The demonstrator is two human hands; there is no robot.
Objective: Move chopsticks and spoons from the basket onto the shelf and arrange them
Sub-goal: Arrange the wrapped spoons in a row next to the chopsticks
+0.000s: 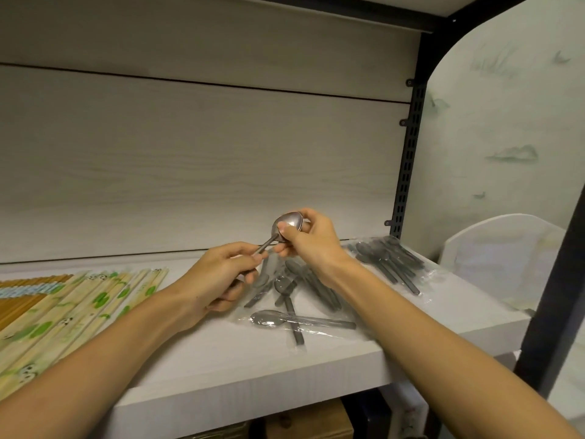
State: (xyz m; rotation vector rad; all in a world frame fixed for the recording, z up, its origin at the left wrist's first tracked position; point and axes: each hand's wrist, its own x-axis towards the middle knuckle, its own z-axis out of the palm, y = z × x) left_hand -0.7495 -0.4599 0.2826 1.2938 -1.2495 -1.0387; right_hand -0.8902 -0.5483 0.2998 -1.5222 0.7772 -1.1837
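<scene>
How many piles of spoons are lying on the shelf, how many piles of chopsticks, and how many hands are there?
Spoon piles on the shelf: 2, the middle pile and the right pile
Chopstick piles: 1, the chopsticks on the left
Hands: 2, the left hand and the right hand, both holding a raised spoon
Total: 5

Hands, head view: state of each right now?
Left hand: closed on the handle of the spoon.
Right hand: pinching the same spoon's bowl.
</scene>
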